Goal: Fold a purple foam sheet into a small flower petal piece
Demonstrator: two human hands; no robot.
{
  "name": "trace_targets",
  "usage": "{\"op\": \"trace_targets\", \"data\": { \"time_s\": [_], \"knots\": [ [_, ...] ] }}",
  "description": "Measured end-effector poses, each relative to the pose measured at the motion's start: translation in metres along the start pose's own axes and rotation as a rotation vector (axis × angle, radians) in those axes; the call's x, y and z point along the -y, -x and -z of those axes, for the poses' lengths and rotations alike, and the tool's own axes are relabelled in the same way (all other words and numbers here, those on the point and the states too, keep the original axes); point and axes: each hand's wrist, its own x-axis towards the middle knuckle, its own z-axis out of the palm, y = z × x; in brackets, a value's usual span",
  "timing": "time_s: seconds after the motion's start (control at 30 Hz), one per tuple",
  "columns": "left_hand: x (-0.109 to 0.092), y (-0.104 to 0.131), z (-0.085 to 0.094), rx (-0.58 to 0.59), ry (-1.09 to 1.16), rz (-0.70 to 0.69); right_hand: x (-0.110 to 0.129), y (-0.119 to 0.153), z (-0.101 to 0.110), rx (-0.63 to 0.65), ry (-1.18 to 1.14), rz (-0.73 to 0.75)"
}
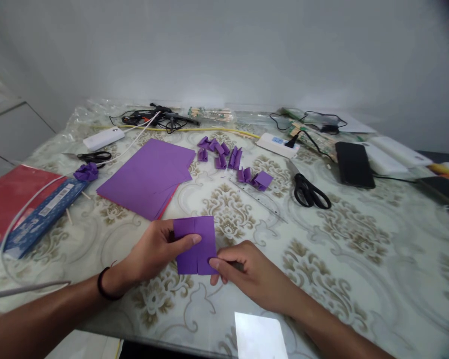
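Observation:
A purple paper square (205,229) with a crease down its middle and a small slit at its lower edge is held above the patterned table. My left hand (160,249) grips it from the left, thumb across its face and fingers behind. The paper's lower right corner is pinched between the thumb and fingers of my right hand (239,271). Beyond my hands lie purple sheets (145,174) in a stack, with a red edge showing underneath. Several small folded purple pieces (235,157) sit near the middle of the table.
Black-handled scissors (309,192), a clear ruler (258,199) and a phone (355,164) lie to the right. A power strip (279,144) and cables are at the back. At the left are a red packet (18,194), more scissors (93,156) and crumpled purple paper (86,172).

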Motion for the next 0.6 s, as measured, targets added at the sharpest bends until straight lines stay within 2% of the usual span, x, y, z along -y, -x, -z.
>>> {"op": "trace_targets", "data": {
  "time_s": [0.4, 0.6],
  "knots": [
    [0.0018, 0.0033, -0.0032, 0.048, 0.044, 0.026, -0.0016, 0.0002, -0.0002, -0.012, -0.043, 0.067],
    [0.0027, 0.0040, -0.0058, 0.027, 0.074, 0.022, -0.0009, 0.0010, -0.0006, 0.011, -0.086, 0.024]
  ]
}}
